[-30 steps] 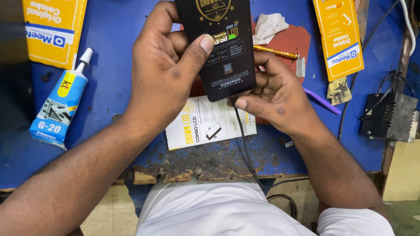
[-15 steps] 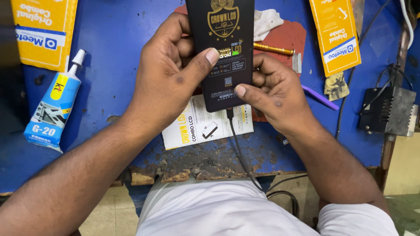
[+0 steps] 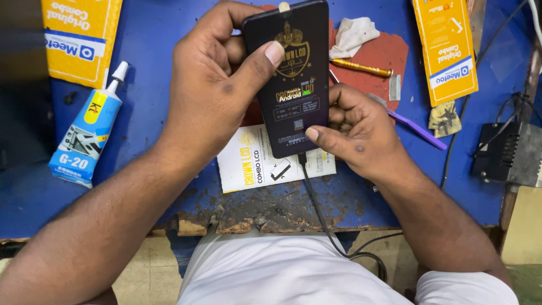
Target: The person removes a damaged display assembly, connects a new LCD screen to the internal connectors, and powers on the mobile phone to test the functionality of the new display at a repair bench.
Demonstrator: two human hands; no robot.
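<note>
A black smartphone (image 3: 293, 73) with a printed film on its screen is held upright over the blue bench. My left hand (image 3: 217, 85) wraps its left side, thumb pressed on the glass. My right hand (image 3: 353, 133) grips the lower right corner, thumb at the bottom edge. A black cable (image 3: 316, 209) is plugged into the phone's bottom and runs down toward my lap. Under the phone lies a white and yellow card (image 3: 254, 164).
A blue glue tube (image 3: 87, 135) lies at left, yellow boxes at top left (image 3: 79, 34) and top right (image 3: 446, 51). A red mat (image 3: 378, 56) holds a white cloth (image 3: 353, 34) and a gold screwdriver (image 3: 361, 68). A purple tool (image 3: 418, 130) and a black power unit (image 3: 499, 152) sit at right. The bench's front edge (image 3: 243, 223) is chipped.
The phone and both hands have shifted slightly downward and right in view, and the screen has lit up with a boot logo. The grip is unchanged.
</note>
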